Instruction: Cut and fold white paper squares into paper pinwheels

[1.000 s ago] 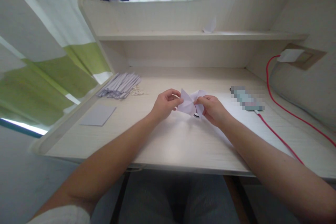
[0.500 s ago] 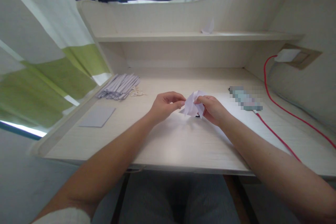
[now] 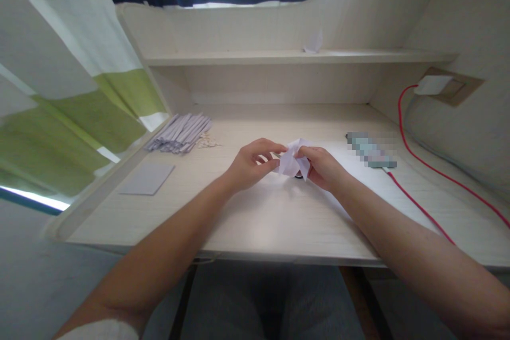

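Observation:
A white folded paper piece (image 3: 290, 162) with pointed flaps is held just above the desk, in front of me. My right hand (image 3: 321, 166) pinches its right side between thumb and fingers. At its left edge, my left hand (image 3: 258, 162) has thumb and fingertips on a flap, with a gap showing between the fingers. Below the paper, a small dark curved object (image 3: 298, 175) shows in part, mostly hidden by it.
On the left lie a bundle of rolled paper sticks (image 3: 181, 133), pale strings (image 3: 207, 141) and a stack of square paper (image 3: 147, 178). A blurred phone (image 3: 370, 150) with a red cable (image 3: 418, 210) lies right. A folded paper piece (image 3: 313, 42) stands on the shelf (image 3: 239, 58).
My left fingers have shifted slightly right and spread around the paper's left flap, whose left point is now covered. My right hand keeps its pinch, nearly unmoved.

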